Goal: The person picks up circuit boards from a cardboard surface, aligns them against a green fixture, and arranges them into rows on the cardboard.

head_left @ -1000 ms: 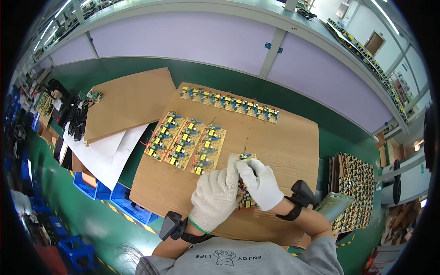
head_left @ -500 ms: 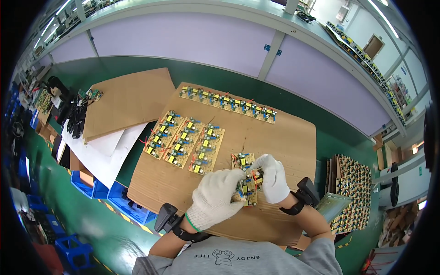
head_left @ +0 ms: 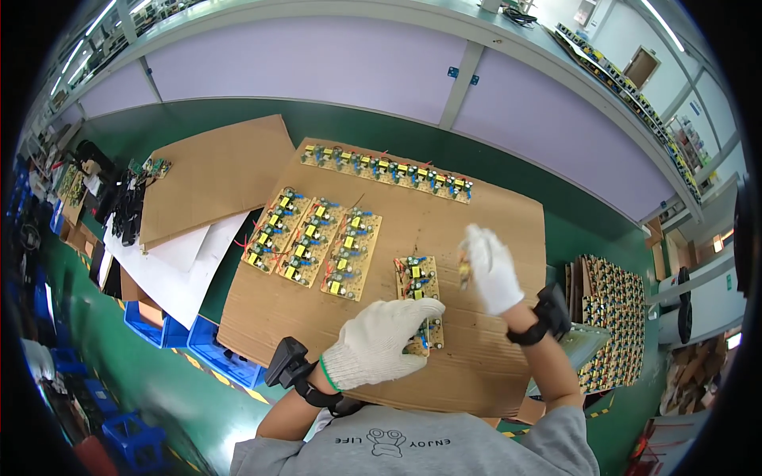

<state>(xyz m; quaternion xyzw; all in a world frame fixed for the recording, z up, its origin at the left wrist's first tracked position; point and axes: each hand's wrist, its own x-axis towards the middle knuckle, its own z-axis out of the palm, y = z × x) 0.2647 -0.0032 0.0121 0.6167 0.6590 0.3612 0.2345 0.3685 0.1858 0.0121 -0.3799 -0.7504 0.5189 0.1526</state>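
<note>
With the gloved left hand [head_left: 385,339] pressing flat on the tan populated circuit board strip [head_left: 419,297] and the gloved right hand [head_left: 490,268] pinching a small snapped-off board piece [head_left: 463,270], the person does best to pin the strip firmly to the brown cardboard sheet [head_left: 492,222] so breaks stay clean.

two gloved hands, left [head_left: 385,339] and right [head_left: 490,268], over the big cardboard sheet [head_left: 492,222]. on it lie five circuit-board strips: three side by side [head_left: 311,242], one at its far edge [head_left: 386,170], one [head_left: 418,289] under the left hand. a second cardboard sheet [head_left: 214,174] lies left of it.

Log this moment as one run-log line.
left hand: pressing circuit board strip onto cardboard sheet | right hand: raised, pinching small piece | three strips laid alongside, to the left
</note>
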